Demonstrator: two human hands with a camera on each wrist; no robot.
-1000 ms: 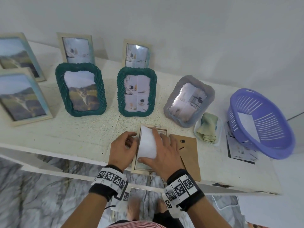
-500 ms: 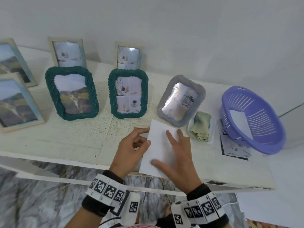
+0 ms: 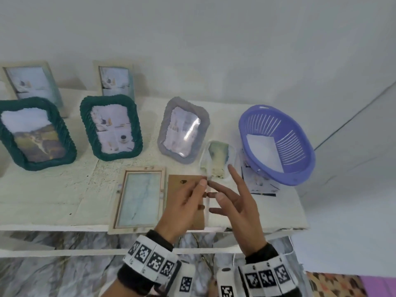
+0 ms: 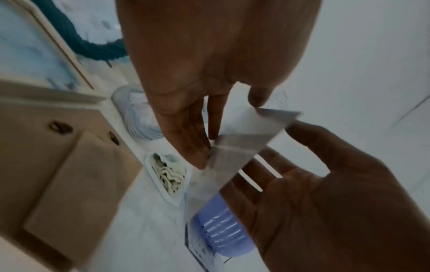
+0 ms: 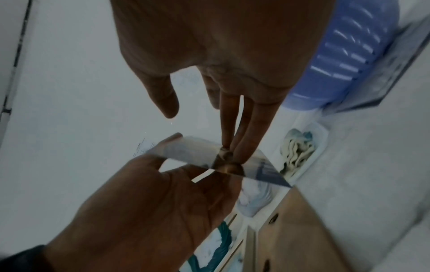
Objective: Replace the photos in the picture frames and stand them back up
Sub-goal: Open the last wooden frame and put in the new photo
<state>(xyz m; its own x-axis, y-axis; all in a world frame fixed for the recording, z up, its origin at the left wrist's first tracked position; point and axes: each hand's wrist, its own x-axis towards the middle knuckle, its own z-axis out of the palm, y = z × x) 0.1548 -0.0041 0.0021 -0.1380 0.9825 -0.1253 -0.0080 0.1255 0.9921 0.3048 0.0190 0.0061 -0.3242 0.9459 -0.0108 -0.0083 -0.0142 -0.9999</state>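
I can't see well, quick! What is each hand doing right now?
Left hand: pinching the photo by its edge.
Right hand: fingers spread, touching the same photo.

Plain white wall (image 3: 214, 39) from 9 to 3 o'clock, dark seam running diagonally at 3; white worn-painted table (image 3: 53, 189) across centre; grey-veined marble floor (image 3: 53, 275) at 7; soft, even, diffuse light.

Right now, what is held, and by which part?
A photo, pinched edge-on at one edge by the left hand; the right hand is open beside it.
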